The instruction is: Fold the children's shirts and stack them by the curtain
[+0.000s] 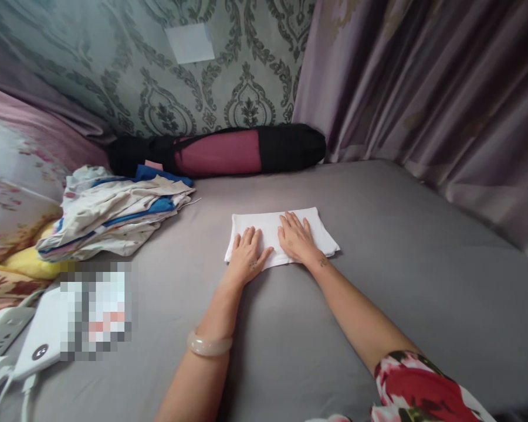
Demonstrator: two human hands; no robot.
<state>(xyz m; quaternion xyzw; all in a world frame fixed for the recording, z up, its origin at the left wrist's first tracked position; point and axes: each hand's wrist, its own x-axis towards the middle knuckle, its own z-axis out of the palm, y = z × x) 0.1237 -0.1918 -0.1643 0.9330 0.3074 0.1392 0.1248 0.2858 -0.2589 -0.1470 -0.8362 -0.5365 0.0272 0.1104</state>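
Note:
A folded white cloth (pixel 270 227) lies flat on the grey bed sheet (pixel 378 234), its near edge a little uneven. My left hand (pixel 249 252) rests palm down on the cloth's left part, with the thumb apart from the fingers. On the right part, my right hand (pixel 296 237) is also laid flat, fingers stretched toward the far edge. Both palms touch the cloth and neither hand grips it. What kind of garment or towel it is cannot be made out.
A heap of clothes (pixel 114 214) lies to the left, beside pillows (pixel 13 176). Nearer are a white device with a cable (pixel 44 334) and a power strip (pixel 6 331). A long black and maroon bag (pixel 220 152) lies along the wall. Purple curtains (pixel 378 88) hang at the right.

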